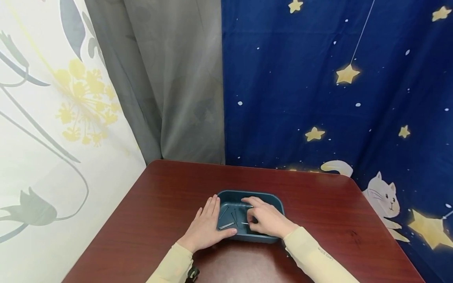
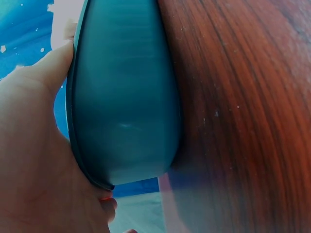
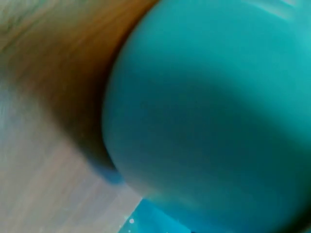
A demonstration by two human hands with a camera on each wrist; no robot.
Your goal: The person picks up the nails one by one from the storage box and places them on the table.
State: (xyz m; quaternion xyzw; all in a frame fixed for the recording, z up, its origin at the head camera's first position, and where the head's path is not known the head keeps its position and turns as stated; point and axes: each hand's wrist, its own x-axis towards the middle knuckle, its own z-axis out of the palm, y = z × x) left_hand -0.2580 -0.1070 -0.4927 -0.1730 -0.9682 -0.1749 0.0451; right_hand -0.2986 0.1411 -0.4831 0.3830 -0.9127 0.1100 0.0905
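Note:
A dark teal rectangular tray stands on the table, with several thin metal nails lying loose on its floor. My left hand rests against the tray's left end, fingers straight along the rim and thumb over the front left corner. In the left wrist view, the thumb touches the rim. Over the right half of the tray, my right hand has its thumb and index finger bent together, pinching a thin, light nail. The right wrist view shows only the tray's blurred outer wall; the fingers are hidden there.
The tray sits on a reddish-brown wooden table with rounded far corners. Behind the table hang a grey curtain and a blue star-patterned curtain. A white floral curtain hangs along the left.

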